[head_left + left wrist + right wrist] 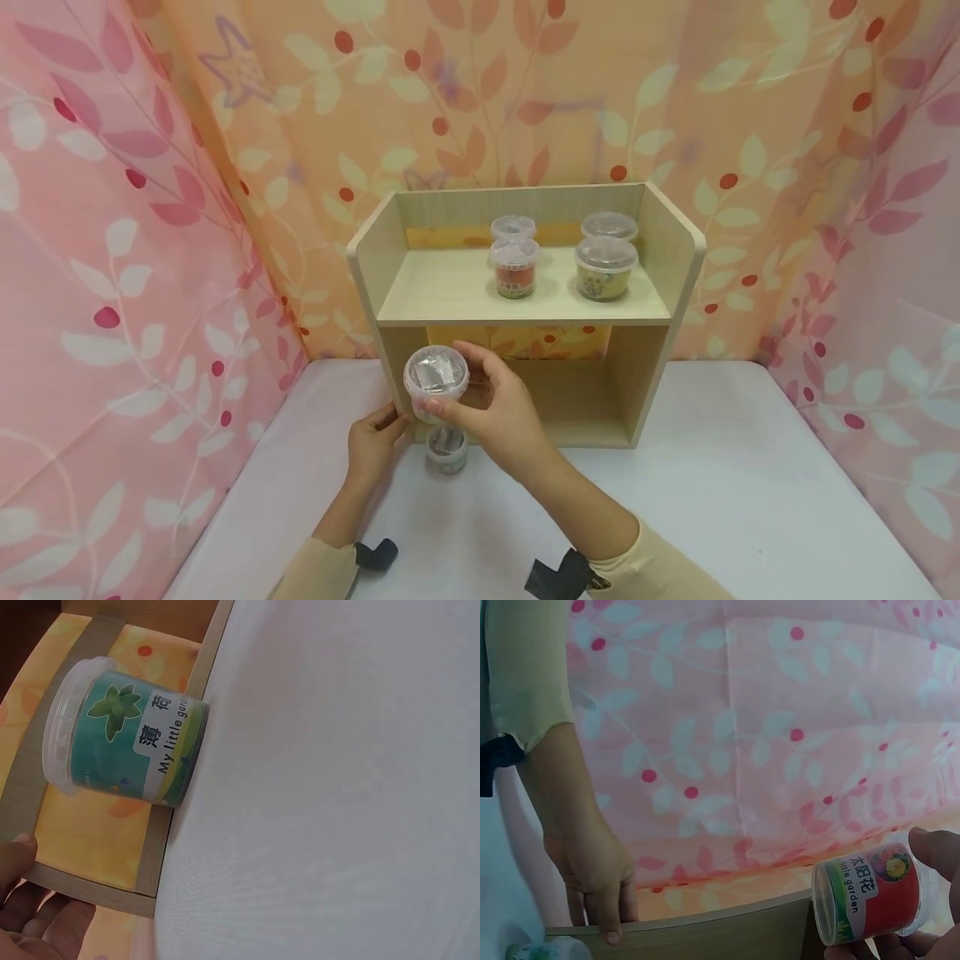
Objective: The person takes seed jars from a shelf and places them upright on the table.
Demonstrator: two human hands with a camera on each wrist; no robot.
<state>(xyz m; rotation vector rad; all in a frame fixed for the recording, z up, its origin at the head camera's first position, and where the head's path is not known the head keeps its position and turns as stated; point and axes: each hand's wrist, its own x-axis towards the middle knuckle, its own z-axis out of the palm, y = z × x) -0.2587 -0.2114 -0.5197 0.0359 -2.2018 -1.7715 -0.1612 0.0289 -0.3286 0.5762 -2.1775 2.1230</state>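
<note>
My right hand (513,417) holds a small plastic tub (435,375) by its sides, in front of the shelf's lower left opening. In the right wrist view this tub (870,892) shows a red label with flowers and a clear lid. My left hand (371,446) grips the front edge of the left side panel of the wooden shelf (525,322), near its base. In the left wrist view its fingers (64,930) wrap that panel. A teal-labelled tub with a mint leaf (127,735) stands upright on the table, just below the held one in the head view.
On the upper board a red-labelled tub (515,271) stands with another lidded tub (513,225) behind it. To their right are a yellow-green tub (604,271) and one more behind (610,225). Patterned curtains (480,100) enclose the white table (750,500) at the back and sides.
</note>
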